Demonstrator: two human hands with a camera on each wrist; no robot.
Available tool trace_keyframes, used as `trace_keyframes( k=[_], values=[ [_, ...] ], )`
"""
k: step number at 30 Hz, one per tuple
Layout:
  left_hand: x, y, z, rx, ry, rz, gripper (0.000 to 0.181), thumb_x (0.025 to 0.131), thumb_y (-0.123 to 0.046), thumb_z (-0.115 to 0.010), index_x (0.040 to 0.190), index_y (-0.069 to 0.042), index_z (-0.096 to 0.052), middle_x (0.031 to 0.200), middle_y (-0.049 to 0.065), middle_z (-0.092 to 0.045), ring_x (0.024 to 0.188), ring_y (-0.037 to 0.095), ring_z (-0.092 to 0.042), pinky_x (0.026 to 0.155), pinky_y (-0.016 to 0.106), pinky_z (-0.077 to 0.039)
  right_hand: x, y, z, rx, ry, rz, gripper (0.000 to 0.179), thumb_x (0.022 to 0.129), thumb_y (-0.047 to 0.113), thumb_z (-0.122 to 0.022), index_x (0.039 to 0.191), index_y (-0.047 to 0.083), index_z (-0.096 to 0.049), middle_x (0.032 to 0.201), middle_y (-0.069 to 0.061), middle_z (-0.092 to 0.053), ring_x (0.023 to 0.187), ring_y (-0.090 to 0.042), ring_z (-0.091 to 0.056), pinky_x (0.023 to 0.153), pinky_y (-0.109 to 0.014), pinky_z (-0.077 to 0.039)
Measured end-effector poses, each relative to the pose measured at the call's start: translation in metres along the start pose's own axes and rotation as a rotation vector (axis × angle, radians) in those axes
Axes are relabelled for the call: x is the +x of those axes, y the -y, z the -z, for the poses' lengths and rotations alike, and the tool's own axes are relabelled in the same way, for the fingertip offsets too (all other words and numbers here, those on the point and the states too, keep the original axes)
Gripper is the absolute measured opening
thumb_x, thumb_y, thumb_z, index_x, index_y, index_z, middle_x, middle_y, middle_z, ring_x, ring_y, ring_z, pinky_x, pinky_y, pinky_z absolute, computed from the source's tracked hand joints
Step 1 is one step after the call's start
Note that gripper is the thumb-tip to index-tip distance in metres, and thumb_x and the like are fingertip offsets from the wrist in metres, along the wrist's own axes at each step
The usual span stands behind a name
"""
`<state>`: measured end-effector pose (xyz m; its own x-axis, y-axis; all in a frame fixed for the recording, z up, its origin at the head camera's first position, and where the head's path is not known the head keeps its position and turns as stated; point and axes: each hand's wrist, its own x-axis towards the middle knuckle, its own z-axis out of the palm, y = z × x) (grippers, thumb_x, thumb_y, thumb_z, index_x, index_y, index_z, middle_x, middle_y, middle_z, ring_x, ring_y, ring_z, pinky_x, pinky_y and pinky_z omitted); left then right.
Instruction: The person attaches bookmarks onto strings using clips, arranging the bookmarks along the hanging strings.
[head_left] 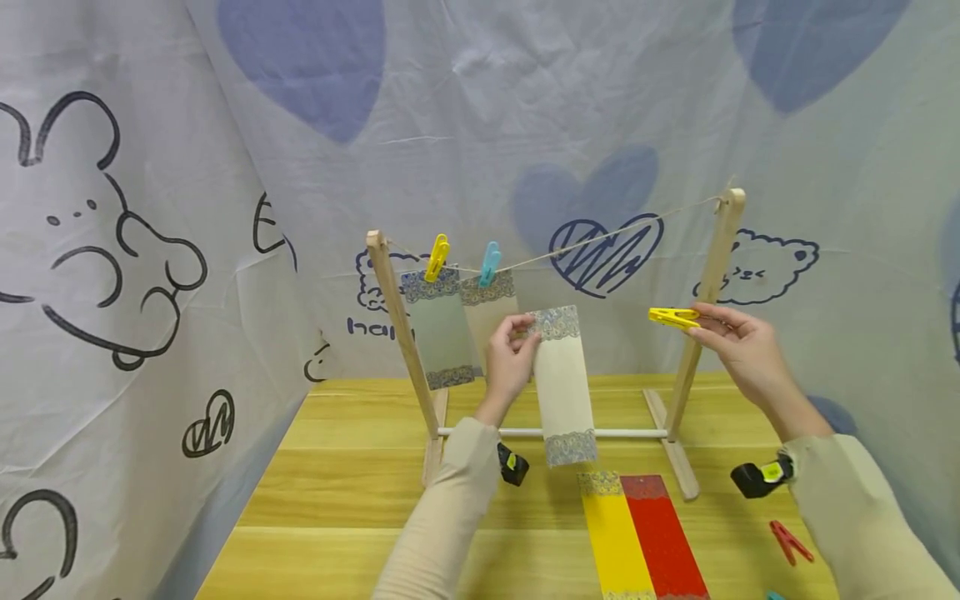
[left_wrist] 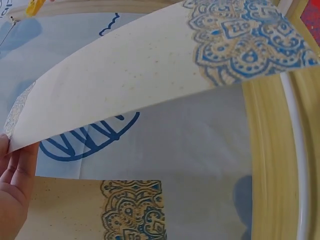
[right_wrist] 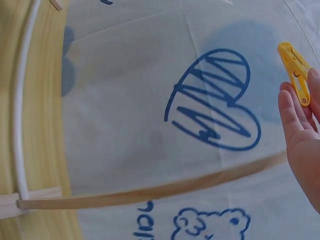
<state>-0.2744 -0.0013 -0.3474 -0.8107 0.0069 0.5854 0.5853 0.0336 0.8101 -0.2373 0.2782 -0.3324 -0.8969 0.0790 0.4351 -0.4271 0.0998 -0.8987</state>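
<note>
My left hand point(head_left: 512, 358) pinches a cream paper strip point(head_left: 564, 392) by its upper left edge; blue-and-gold lace patterns band both ends. The strip hangs below the level of the string point(head_left: 600, 239), and in the left wrist view it bows. Over to the right, my right hand point(head_left: 738, 346) holds a yellow clothespin point(head_left: 673, 317) between thumb and fingers, in front of the right post. On the string's left part, a yellow clothespin point(head_left: 437, 257) holds a pale green strip point(head_left: 441, 337), and a blue clothespin point(head_left: 490, 264) holds another cream strip point(head_left: 483, 312), partly hidden behind my left hand.
A wooden frame with a left post point(head_left: 405, 333), a right post point(head_left: 708, 292) and a white crossbar point(head_left: 630, 433) stands on the table point(head_left: 337, 475). Nearer lie a yellow strip point(head_left: 618, 542), a red strip point(head_left: 663, 533) and a red clothespin point(head_left: 790, 542). Printed cloth hangs behind.
</note>
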Motion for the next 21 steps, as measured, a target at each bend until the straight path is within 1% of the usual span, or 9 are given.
trace_keyframes(
  k=[3, 5, 7, 10, 12, 14, 18, 21],
  values=[
    [0.003, -0.002, 0.001, 0.006, -0.011, -0.004, 0.021, 0.08, 0.012, -0.056, 0.101, 0.014, -0.052, 0.1, 0.025, -0.056, 0.081, 0.037, -0.058, 0.069, 0.028, -0.052, 0.009, 0.008, -0.006, -0.021, 0.019, 0.025, 0.034, 0.083, 0.005, -0.061, 0.115, -0.004, -0.055, 0.097, 0.008, -0.061, 0.087, -0.004, -0.059, 0.073, -0.015, -0.048],
    [0.004, -0.003, 0.001, 0.011, -0.018, -0.006, 0.021, 0.08, 0.012, -0.055, 0.101, 0.013, -0.052, 0.1, 0.025, -0.056, 0.081, 0.037, -0.058, 0.069, 0.028, -0.052, 0.015, 0.013, -0.01, -0.026, 0.034, 0.049, 0.029, 0.083, 0.003, -0.061, 0.113, 0.002, -0.059, 0.097, 0.008, -0.061, 0.087, -0.004, -0.059, 0.072, -0.015, -0.048],
    [0.005, -0.005, 0.001, 0.016, -0.026, -0.011, 0.021, 0.081, 0.012, -0.055, 0.101, 0.013, -0.052, 0.1, 0.024, -0.057, 0.08, 0.036, -0.059, 0.069, 0.029, -0.052, 0.021, 0.019, -0.014, 0.006, 0.054, 0.074, 0.027, 0.083, 0.0, -0.06, 0.11, 0.005, -0.061, 0.098, 0.006, -0.061, 0.087, -0.005, -0.059, 0.073, -0.015, -0.047],
    [0.007, -0.007, 0.0, 0.021, -0.04, -0.028, 0.02, 0.08, 0.012, -0.055, 0.101, 0.013, -0.052, 0.1, 0.025, -0.057, 0.079, 0.036, -0.058, 0.069, 0.031, -0.052, 0.029, 0.029, -0.02, -0.016, 0.061, 0.099, 0.028, 0.083, -0.002, -0.059, 0.11, 0.004, -0.061, 0.098, 0.006, -0.061, 0.088, -0.005, -0.058, 0.073, -0.014, -0.047],
    [0.008, -0.008, 0.0, 0.022, -0.05, -0.045, 0.02, 0.08, 0.013, -0.055, 0.1, 0.014, -0.052, 0.1, 0.026, -0.057, 0.08, 0.037, -0.058, 0.069, 0.033, -0.052, 0.034, 0.034, -0.024, -0.033, 0.058, 0.11, 0.03, 0.083, -0.003, -0.059, 0.112, -0.002, -0.058, 0.098, 0.006, -0.061, 0.088, -0.006, -0.058, 0.074, -0.014, -0.047],
    [0.009, -0.01, 0.0, 0.028, -0.062, -0.061, 0.02, 0.08, 0.013, -0.055, 0.099, 0.015, -0.052, 0.099, 0.026, -0.057, 0.082, 0.037, -0.058, 0.07, 0.034, -0.052, 0.038, 0.038, -0.029, -0.094, 0.042, 0.122, 0.031, 0.083, -0.002, -0.06, 0.113, -0.003, -0.057, 0.097, 0.007, -0.061, 0.087, -0.005, -0.058, 0.073, -0.014, -0.047],
    [0.01, -0.014, 0.0, 0.041, -0.089, -0.085, 0.019, 0.08, 0.014, -0.055, 0.098, 0.015, -0.053, 0.097, 0.027, -0.058, 0.08, 0.038, -0.059, 0.07, 0.035, -0.052, 0.045, 0.042, -0.037, -0.131, 0.032, 0.16, 0.032, 0.082, -0.006, -0.059, 0.113, -0.011, -0.054, 0.095, 0.007, -0.061, 0.084, -0.004, -0.059, 0.072, -0.015, -0.048],
    [0.012, -0.016, 0.0, 0.044, -0.107, -0.096, 0.019, 0.079, 0.014, -0.055, 0.098, 0.015, -0.053, 0.096, 0.028, -0.058, 0.079, 0.038, -0.059, 0.07, 0.036, -0.052, 0.049, 0.044, -0.043, -0.171, 0.028, 0.188, 0.032, 0.081, -0.007, -0.059, 0.113, -0.013, -0.053, 0.095, 0.005, -0.061, 0.084, -0.004, -0.059, 0.072, -0.015, -0.048]
  ],
)
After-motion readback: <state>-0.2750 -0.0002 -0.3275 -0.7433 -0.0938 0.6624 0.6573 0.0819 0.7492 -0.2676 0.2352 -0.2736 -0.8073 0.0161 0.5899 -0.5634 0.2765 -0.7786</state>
